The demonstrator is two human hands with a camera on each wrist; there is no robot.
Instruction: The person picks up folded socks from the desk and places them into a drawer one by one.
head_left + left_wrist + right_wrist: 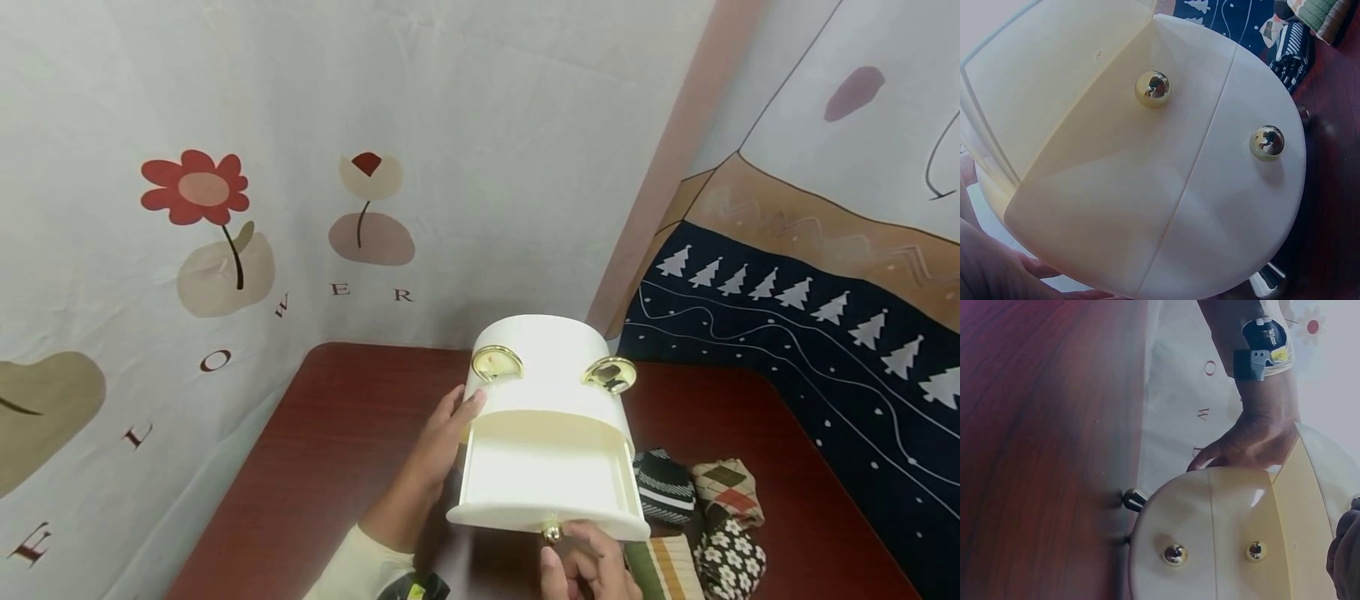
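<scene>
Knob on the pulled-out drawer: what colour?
The knob is shiny gold; best seen in the head view.

In the head view, the table (337,450) spans the bottom of the frame, one wall hanging (480,125) behind it at upper left, another hanging (817,192) at upper right. The box (553,358) sits below centre, its drawer (547,475) jutting towards the bottom edge. The left hand (446,429) is against its left side, the right hand (591,565) at the knob (551,533). Cloth bundles (726,492) lie on the table, lower right.

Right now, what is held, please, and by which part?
Left hand holds the white cabinet by its side; right hand is at a drawer knob, grip unclear.
</scene>
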